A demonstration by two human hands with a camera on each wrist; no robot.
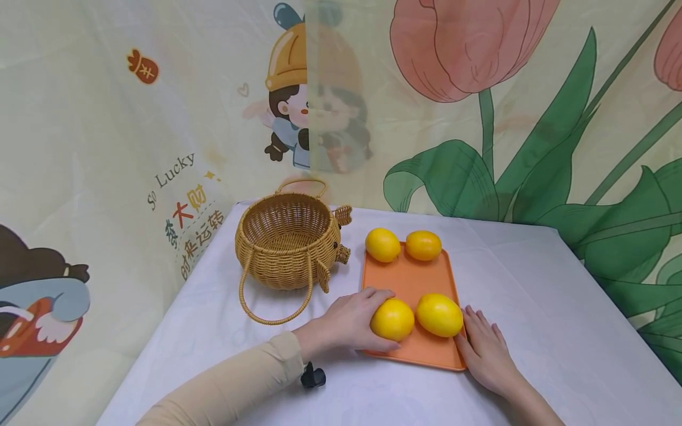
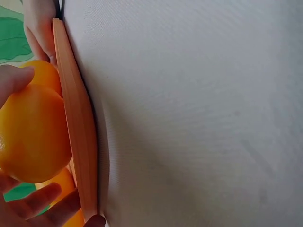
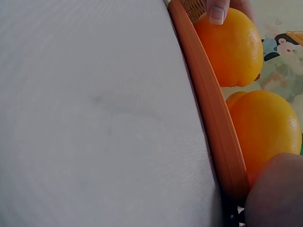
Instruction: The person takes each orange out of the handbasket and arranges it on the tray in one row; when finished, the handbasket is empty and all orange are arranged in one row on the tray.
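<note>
In the head view an orange tray [image 1: 410, 278] bears several yellow lemons, two at its far end and two near its front. My left hand [image 1: 356, 319] reaches over the tray's left side and holds the front left lemon [image 1: 392, 319], thumb on the near side and fingers beyond. The left wrist view shows this lemon [image 2: 35, 135] between thumb and fingers, close against the tray. My right hand [image 1: 487, 352] rests at the tray's right edge, its fingers extended along it. Beside that hand lies the front right lemon [image 1: 439, 315].
A woven pig-shaped basket [image 1: 288, 269] stands left of the tray, one handle hanging toward me and the other raised behind. A small black object [image 1: 313, 376] shows below my left wrist. Printed cloth [image 1: 341, 118] hangs behind the white-covered table [image 1: 533, 284].
</note>
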